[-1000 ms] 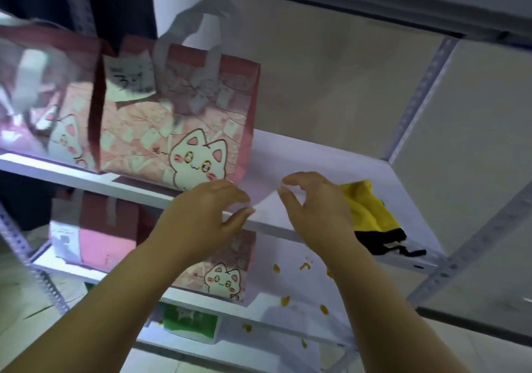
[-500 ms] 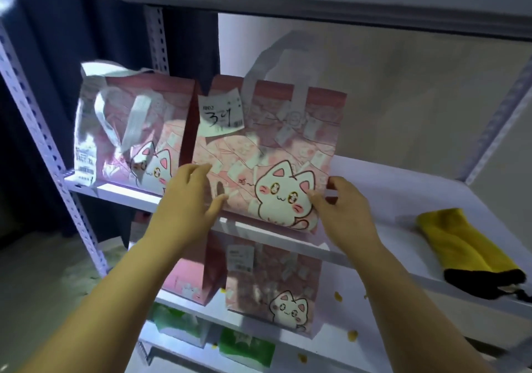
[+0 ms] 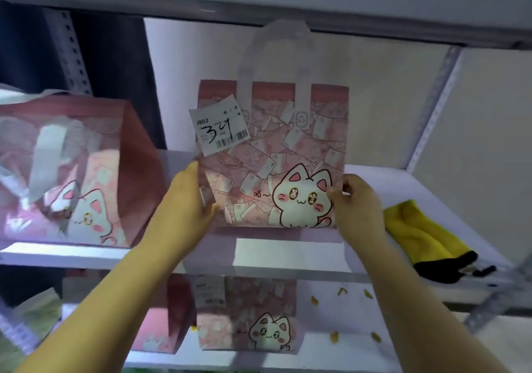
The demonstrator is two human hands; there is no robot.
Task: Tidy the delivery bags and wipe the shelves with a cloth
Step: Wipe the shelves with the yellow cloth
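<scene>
A pink delivery bag with a cartoon cat stands upright on the middle shelf, a white label marked 34 stuck near its top left. My left hand grips the bag's lower left edge, thumb on the front. My right hand pinches its lower right edge. A second pink cat bag stands at the left on the same shelf, apart from the first. A yellow and black cloth lies at the shelf's right end.
An upper shelf hangs close over the bag's white handles. On the lower shelf stand another pink cat bag and a pink box, with several yellow scraps scattered at the right. Grey perforated uprights frame both sides.
Both hands moved from the shelf front onto the labelled bag's two lower edges and now hold it. The bag stands squarer and a gap has opened between it and the left bag.
</scene>
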